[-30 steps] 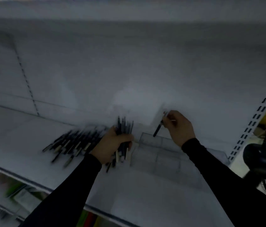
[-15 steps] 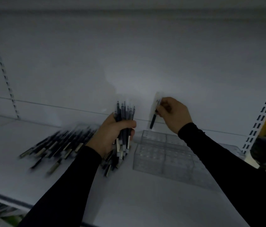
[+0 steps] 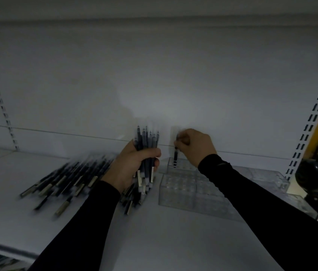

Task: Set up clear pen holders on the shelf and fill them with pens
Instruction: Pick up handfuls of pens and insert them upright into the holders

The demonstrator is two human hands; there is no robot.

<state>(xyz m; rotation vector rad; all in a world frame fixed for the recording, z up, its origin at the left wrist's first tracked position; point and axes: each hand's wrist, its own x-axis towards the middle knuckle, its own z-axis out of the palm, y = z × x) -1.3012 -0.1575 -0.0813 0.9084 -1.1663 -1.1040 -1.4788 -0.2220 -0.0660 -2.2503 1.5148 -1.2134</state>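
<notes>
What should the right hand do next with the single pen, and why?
Probably push the pen straight down, then let go. The right hand pinches its top, and its lower end is just at a back-row hole of the clear holder. The left hand grips the next bundle.

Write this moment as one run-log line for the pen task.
left hand: grips pen bundle | right hand: lowers single pen into clear holder | loose pens: on shelf

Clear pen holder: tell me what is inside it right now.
One dark pen, pinched by the right hand, stands with its lower end in a back corner slot of the clear pen holder. The visible slots look empty; the right forearm covers others.
</notes>
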